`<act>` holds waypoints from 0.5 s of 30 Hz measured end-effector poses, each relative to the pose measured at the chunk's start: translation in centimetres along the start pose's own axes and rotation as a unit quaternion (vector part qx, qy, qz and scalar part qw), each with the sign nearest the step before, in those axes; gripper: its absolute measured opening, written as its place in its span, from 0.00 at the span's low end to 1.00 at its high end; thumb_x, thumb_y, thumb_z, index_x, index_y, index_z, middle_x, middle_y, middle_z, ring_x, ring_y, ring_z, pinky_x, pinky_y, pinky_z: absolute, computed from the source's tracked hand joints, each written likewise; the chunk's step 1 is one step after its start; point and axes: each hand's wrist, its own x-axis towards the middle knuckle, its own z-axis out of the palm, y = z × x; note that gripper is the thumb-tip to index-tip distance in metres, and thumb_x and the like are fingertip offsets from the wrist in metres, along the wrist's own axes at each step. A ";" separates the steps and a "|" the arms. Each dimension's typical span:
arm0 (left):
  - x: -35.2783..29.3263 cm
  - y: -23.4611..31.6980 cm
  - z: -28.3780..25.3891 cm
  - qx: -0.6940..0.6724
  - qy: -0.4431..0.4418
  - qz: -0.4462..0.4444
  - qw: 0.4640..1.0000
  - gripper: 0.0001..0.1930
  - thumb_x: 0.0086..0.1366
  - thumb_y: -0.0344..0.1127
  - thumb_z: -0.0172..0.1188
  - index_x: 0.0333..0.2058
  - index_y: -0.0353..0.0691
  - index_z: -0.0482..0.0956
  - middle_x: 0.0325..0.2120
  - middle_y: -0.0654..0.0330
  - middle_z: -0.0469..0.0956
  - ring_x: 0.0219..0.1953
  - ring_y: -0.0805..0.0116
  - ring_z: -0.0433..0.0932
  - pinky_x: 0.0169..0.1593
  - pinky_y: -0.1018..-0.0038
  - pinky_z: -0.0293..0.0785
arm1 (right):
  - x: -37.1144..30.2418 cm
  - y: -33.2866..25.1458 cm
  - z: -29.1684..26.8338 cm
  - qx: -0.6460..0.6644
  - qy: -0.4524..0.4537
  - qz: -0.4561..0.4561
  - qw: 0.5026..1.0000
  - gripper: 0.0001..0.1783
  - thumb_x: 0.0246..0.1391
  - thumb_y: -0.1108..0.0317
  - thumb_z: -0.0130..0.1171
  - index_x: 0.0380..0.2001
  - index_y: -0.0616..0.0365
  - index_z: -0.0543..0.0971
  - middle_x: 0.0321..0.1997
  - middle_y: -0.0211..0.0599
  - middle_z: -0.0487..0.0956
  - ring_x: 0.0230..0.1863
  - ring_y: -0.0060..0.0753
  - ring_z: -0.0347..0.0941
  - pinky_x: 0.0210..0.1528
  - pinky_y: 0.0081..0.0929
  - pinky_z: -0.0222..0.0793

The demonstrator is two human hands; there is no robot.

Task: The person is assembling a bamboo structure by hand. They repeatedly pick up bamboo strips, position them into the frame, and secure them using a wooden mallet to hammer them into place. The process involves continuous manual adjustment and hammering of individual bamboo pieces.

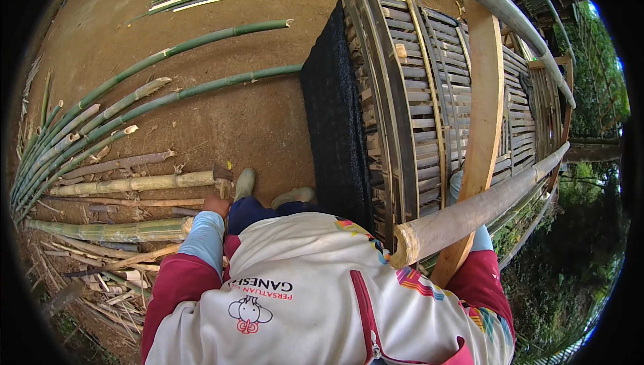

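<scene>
Tool (222, 174) in the left hand (215, 204), just above the ground (268, 120).
Head view: one tool, left grip closed on its handle, long axis running away from the body, head foremost; right hand hidden near the one plank (484, 90), its grip impossible to tell. Two boots (245, 182); several bamboo poles (253, 76) lie leftward on bare brown earth, slatted rack (421, 107) rightward, greenery (597, 63) beyond.

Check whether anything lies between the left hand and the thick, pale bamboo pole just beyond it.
A thin brown stick lies along the near side of the pale bamboo pole; the tool in the left hand shows at the pole's right end. Nothing else visible intervenes.
</scene>
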 end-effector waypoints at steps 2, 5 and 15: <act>0.5 0.2 0.0 0.002 -0.005 0.002 1.000 0.23 0.48 0.44 0.64 0.34 0.25 0.79 0.34 0.34 0.78 0.41 0.42 0.78 0.46 0.60 0.74 | -0.2 0.5 0.0 0.002 0.003 0.009 1.000 0.25 0.49 0.61 0.65 0.47 0.63 0.75 0.38 0.46 0.79 0.37 0.38 0.76 0.43 0.32 0.71; 0.3 0.6 -0.2 0.008 -0.003 0.020 1.000 0.23 0.48 0.45 0.64 0.34 0.26 0.80 0.34 0.35 0.78 0.42 0.42 0.78 0.47 0.60 0.73 | 0.1 0.5 -0.2 0.002 0.005 0.016 1.000 0.25 0.48 0.61 0.66 0.47 0.63 0.75 0.38 0.46 0.79 0.37 0.38 0.76 0.43 0.32 0.71; 4.7 -0.3 -1.9 0.107 -0.043 0.099 0.988 0.23 0.51 0.45 0.62 0.38 0.30 0.79 0.38 0.38 0.78 0.45 0.43 0.76 0.52 0.61 0.71 | -1.1 1.7 -2.1 0.005 0.029 0.043 0.999 0.25 0.46 0.63 0.68 0.47 0.63 0.75 0.38 0.46 0.79 0.37 0.37 0.76 0.43 0.32 0.71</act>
